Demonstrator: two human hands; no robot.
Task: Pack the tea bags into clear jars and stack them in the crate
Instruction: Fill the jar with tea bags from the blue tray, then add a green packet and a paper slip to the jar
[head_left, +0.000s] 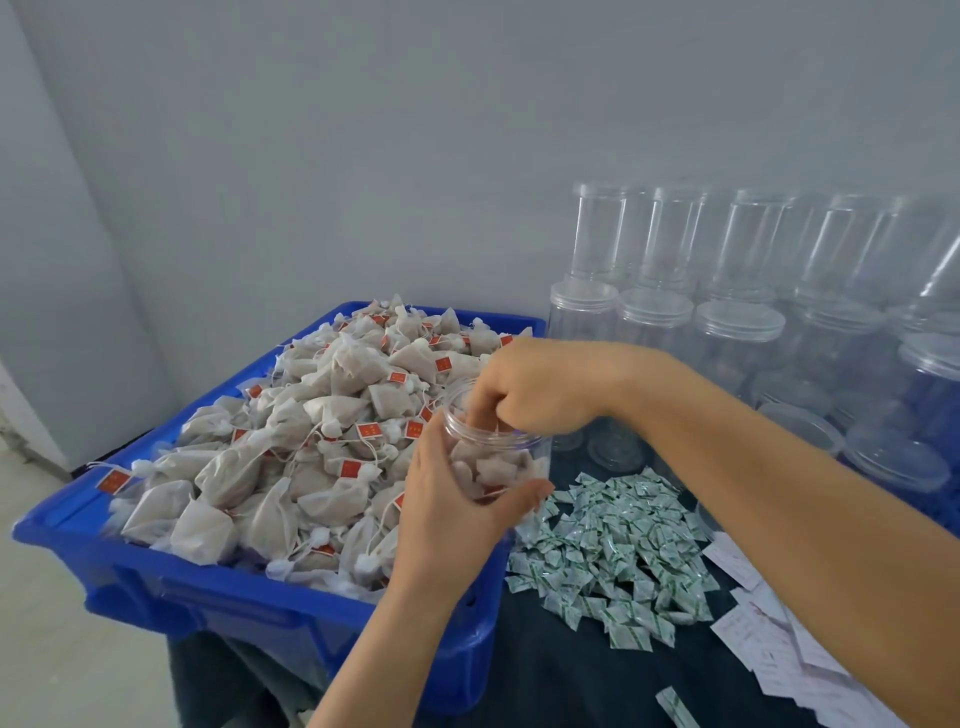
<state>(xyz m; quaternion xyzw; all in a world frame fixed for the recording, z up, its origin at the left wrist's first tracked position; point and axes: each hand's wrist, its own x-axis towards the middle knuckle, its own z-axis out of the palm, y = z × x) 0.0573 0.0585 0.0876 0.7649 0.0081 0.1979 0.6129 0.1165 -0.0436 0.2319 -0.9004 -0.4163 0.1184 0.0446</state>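
A blue crate (171, 587) at the left is heaped with grey-white tea bags (322, 441) that carry red tags. My left hand (457, 509) grips an open clear jar (498, 457) beside the crate's right edge. The jar holds several tea bags. My right hand (530, 389) is over the jar's mouth, its fingers curled down into the opening. Whether those fingers hold a tea bag is hidden.
Rows of empty clear jars (737, 322) with lids stand stacked at the back right. A pile of small green-and-white sachets (618, 551) lies on the dark cloth (545, 675). White paper labels (769, 639) lie at the front right. A grey wall is behind.
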